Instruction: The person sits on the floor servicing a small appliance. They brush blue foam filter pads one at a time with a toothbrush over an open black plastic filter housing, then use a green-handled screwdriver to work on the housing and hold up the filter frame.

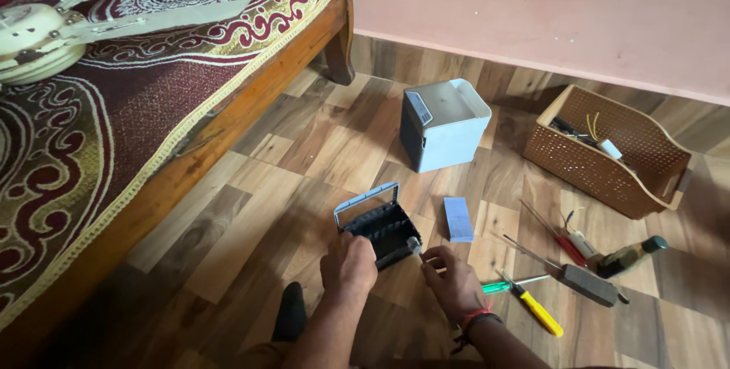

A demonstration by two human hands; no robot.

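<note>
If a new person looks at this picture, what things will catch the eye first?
Low in the middle, the left hand and right hand grip a dark grille panel on the wooden floor. Behind it stands a pale box-shaped unit. At top left, a ceiling fan lies on a patterned maroon bed cover.

2 hands (348, 264) (454, 281) on black slatted panel (382, 230)

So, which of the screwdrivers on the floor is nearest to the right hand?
The green-handled screwdriver: its handle lies just beside the right hand. The yellow-handled one lies farther right, and the red-handled one is farther still, near the basket.
</note>
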